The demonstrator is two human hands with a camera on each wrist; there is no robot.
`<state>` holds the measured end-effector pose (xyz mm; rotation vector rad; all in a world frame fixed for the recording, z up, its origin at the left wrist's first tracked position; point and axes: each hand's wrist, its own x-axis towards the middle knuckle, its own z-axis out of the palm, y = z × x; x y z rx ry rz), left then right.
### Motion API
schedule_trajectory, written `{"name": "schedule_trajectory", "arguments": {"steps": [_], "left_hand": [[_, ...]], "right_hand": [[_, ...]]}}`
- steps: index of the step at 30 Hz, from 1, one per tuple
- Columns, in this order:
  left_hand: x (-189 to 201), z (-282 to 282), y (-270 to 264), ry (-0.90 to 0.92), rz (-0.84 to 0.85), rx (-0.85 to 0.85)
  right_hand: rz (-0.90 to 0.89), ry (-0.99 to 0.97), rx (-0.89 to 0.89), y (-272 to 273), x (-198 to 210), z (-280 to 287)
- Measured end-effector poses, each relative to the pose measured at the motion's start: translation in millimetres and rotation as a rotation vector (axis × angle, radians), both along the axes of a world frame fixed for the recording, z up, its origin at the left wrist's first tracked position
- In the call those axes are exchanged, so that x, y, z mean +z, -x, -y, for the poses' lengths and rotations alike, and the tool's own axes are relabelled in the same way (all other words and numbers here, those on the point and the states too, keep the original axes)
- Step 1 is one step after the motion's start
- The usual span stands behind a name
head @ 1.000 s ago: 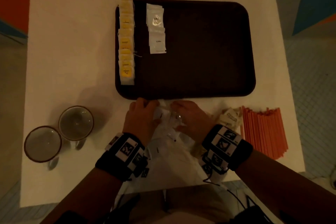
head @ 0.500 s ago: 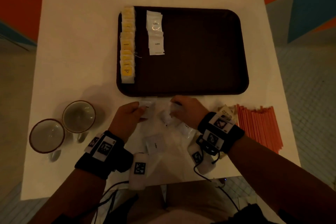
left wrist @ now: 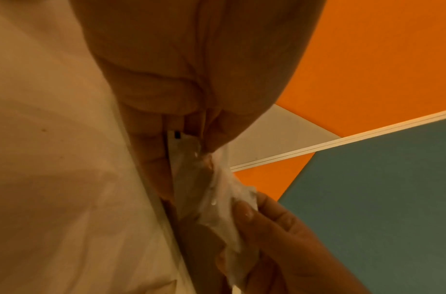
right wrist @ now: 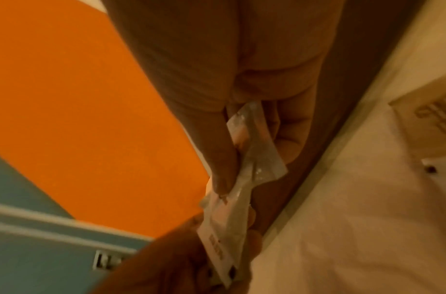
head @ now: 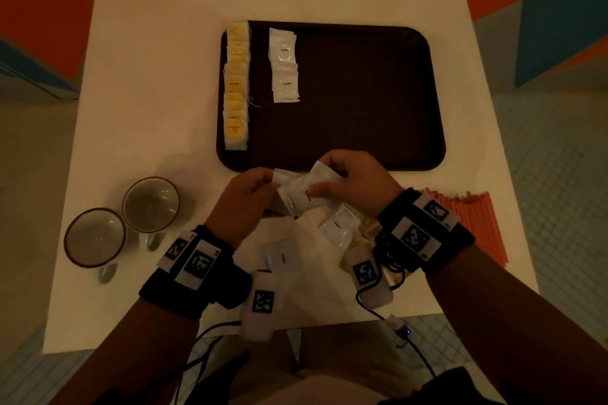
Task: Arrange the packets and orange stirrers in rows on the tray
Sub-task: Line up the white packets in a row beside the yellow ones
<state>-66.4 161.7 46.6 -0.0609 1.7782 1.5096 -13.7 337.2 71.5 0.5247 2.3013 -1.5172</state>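
Step in hand: gathering white coffee packets (head: 304, 189) at the near edge of the tray (head: 362, 92), judged as supply for the second row.
Left hand (head: 245, 196): grip closed in a pinch on the left end of the held packets; the left wrist view shows thumb and fingers clamped on the wrapper.
Right hand (head: 357, 182): grip closed on the right end of the same bunch, thumb on top, fingers beneath.
Count held: probably two or three packets; overlap and dim light prevent a firm count.
Tray state: yellow packets (head: 236, 89) in a full row along the left edge; white row (head: 284, 66) beside it, reaching only partway down.
Loose stock: more coffee packets (head: 340, 227) on the surface near the wrists; orange stirrers (head: 467, 217) on the surface to the right, off the tray.
Next move: carry one packet to the near end of the white row, laid flat and aligned with it.
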Motion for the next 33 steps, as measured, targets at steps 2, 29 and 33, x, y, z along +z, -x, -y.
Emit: {"name": "schedule_trajectory", "arguments": {"steps": [2, 29, 33], "left_hand": [[5.8, -2.5, -1.6, -0.04, 0.079, -0.004], [-5.3, -11.5, 4.9, -0.206, 0.288, 0.364], [-0.2, -9.0, 9.0, -0.309, 0.52, 0.33]], "right_hand": [[-0.008, -0.082, 0.049, 2.6, 2.2, 4.0], [-0.033, 0.0, -0.03, -7.4, 7.7, -6.3], [-0.032, 0.021, -0.018, -12.5, 13.5, -18.7]]}}
